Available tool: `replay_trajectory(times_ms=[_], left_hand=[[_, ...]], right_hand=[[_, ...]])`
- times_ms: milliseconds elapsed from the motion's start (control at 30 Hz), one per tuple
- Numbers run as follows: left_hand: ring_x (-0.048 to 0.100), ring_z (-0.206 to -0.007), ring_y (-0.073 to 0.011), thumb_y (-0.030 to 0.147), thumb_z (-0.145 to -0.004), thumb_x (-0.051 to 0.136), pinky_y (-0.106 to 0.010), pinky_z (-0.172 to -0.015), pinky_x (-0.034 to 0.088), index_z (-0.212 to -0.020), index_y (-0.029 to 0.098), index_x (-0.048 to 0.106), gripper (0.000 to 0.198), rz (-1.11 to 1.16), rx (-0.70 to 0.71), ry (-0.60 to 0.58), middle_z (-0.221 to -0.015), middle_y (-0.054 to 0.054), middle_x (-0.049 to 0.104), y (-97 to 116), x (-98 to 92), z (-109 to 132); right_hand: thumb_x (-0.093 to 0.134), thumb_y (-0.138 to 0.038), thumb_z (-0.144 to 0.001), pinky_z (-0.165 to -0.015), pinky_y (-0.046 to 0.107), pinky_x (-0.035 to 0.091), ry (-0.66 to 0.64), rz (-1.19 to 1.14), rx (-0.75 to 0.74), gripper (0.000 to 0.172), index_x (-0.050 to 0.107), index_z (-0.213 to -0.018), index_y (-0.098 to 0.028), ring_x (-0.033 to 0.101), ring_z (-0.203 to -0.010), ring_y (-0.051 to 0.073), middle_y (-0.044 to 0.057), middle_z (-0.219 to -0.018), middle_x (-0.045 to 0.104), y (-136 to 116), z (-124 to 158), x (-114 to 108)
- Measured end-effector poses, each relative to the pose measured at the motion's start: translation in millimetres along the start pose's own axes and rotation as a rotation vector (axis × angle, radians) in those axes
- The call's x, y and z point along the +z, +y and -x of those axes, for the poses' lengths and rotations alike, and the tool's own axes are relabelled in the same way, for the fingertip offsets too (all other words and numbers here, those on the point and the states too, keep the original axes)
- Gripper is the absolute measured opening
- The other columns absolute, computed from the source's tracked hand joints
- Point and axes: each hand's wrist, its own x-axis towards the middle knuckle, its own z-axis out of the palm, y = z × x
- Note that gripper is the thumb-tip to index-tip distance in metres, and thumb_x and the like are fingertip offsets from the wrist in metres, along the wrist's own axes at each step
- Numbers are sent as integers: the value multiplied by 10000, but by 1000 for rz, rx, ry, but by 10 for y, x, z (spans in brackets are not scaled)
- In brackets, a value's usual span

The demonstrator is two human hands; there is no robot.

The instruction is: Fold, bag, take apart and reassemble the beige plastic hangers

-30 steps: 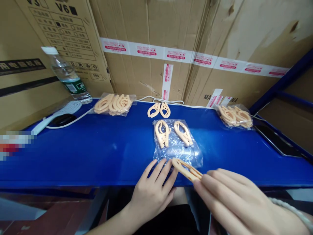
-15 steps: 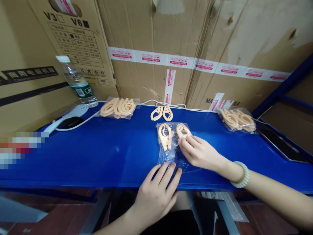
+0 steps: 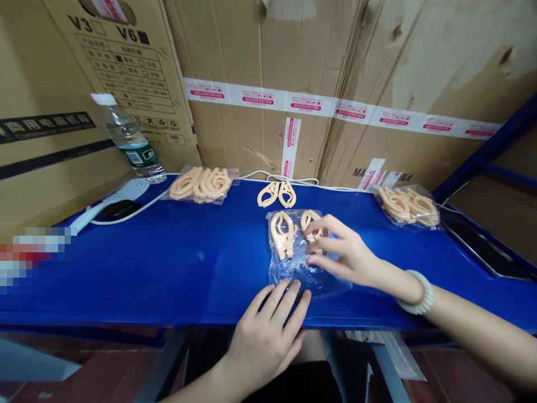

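Note:
A clear plastic bag [image 3: 289, 272] lies on the blue table, with two beige folding clothes hangers inside: a left hanger [image 3: 282, 235] and a right hanger [image 3: 311, 219]. My left hand [image 3: 268, 327] rests flat with fingers spread on the bag's near edge. My right hand [image 3: 342, 252], wearing a pale beaded bracelet [image 3: 417, 292], hovers over the right hanger with its fingers apart and partly covers it. Just beyond the bag, a folded hanger pair [image 3: 277, 194] lies loose on the table.
Bagged hangers [image 3: 201, 184] lie at the left, and another bag of hangers [image 3: 406, 205] at the right. A water bottle [image 3: 134, 143], a hairbrush [image 3: 123, 192] and a black mouse-like object [image 3: 121, 210] stand or lie far left. A phone-like dark slab [image 3: 482, 249] is at right. Cardboard boxes [image 3: 268, 50] back the table.
My right hand has let go of the right hanger; its fingers have spread and lifted. My left hand stays in place on the bag.

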Motion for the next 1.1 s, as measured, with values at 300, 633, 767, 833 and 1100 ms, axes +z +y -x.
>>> replay_trajectory(times_ms=[300,633,767,833,1100], left_hand=[[579,-1274,-265,384,-945,602,-406,-1078,400,-1406,169,594,509,-11,3,-11,-1392,-87,651,1,-4,-22],[571,-1280,-271,391,-945,595,-405,-1075,406,-1400,160,594,510,-22,18,-5,-1386,-89,654,-23,1,-25],[578,-1273,-272,388,-944,598,-404,-1068,416,-1400,157,595,511,-19,16,-12,-1378,-89,659,-16,-5,-20],[581,-1272,-269,387,-944,599,-402,-1066,419,-1401,157,594,511,-18,15,-9,-1376,-88,661,-13,-11,-20],[573,-1286,-265,396,-956,591,-401,-1084,397,-1412,161,583,514,-23,26,-4,-1390,-83,654,-23,-2,-10]], right_hand=[[438,82,-822,-1095,454,418,-388,358,183,648,528,-1431,-119,490,-1318,297,168,-1480,524,1374,-769,326],[599,-17,-795,-965,407,464,-520,400,229,492,607,-1270,-143,555,-1220,329,182,-1365,594,1748,-923,426],[634,-23,-761,-763,309,486,-568,383,304,418,615,-1161,-140,672,-902,265,135,-1026,720,1773,-845,303],[628,-28,-769,-702,286,481,-569,362,320,386,618,-1141,-129,679,-819,242,119,-964,728,1752,-784,221],[402,-107,-984,-897,386,537,-312,344,266,314,662,-1159,-122,685,-1011,268,164,-1101,703,1280,-330,-240]])
